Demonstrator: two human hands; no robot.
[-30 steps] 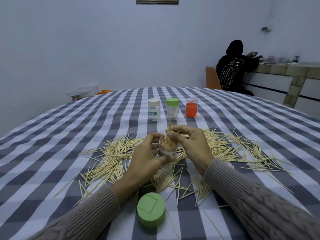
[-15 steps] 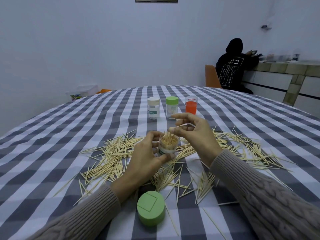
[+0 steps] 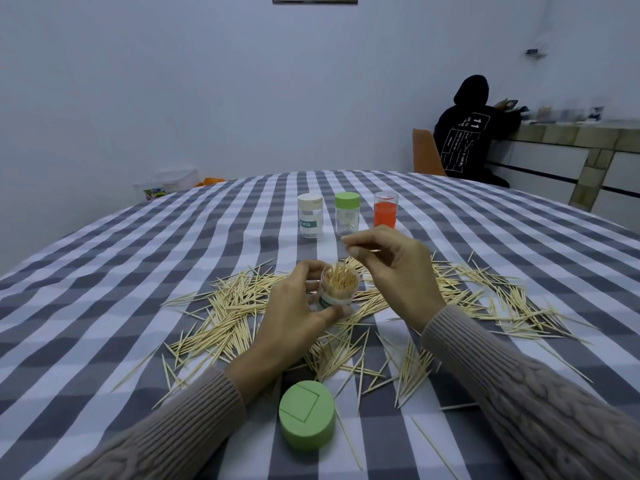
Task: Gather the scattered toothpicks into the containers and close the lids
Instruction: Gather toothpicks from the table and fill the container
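The left hand (image 3: 294, 320) grips the open jar (image 3: 338, 288), packed with toothpicks, hiding its lower side. The right hand (image 3: 394, 271) hovers above, fingers curled; any pinched toothpick is unclear. Loose toothpicks (image 3: 228, 317) surround them.

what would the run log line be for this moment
left hand: grips open jar | jar: nearly full | right hand: raised beside it, fingers curled | green lid: off, on cloth | toothpicks: many scattered

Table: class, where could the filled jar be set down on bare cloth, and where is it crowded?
Bare cloth lies between the three far jars and the toothpick scatter, and left of the scatter. Crowded: around the held jar and behind the green lid.
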